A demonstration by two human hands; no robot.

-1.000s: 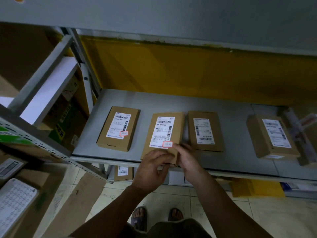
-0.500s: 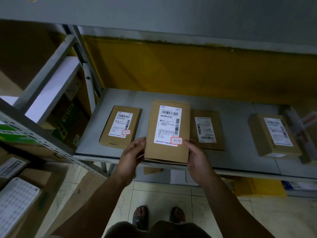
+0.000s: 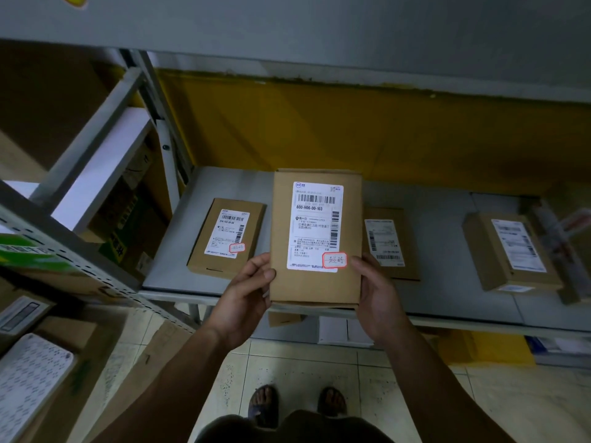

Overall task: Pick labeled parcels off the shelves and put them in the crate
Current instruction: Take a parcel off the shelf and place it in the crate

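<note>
I am holding a flat brown cardboard parcel with a white shipping label [image 3: 316, 282] up in front of me, label facing me. My left hand [image 3: 246, 295] is gripping its lower left edge and my right hand [image 3: 377, 295] its lower right edge. The thumbs are lying towards the front and the fingers are hidden behind. The parcel is hanging above the front edge of the grey metal shelf [image 3: 447, 302], touching only my hands. A small red-bordered sticker [image 3: 334, 260] is sitting at the label's lower right corner, just beside my right thumb.

Three more brown labelled boxes are lying flat on the shelf: one to the left [image 3: 225, 238], one partly hidden behind the held parcel [image 3: 388, 244], and one well apart to the right [image 3: 508, 251]. The crate is not showing anywhere in view.

As I judge it, I am gripping only the bottom end, so the upper end could tip away. The smooth cardboard could then slide out onto the pale tiled floor [image 3: 303, 369] near my sandalled feet. Turning to find the crate without looking could knock the parcel against the grey shelf upright [image 3: 166, 139].
</note>
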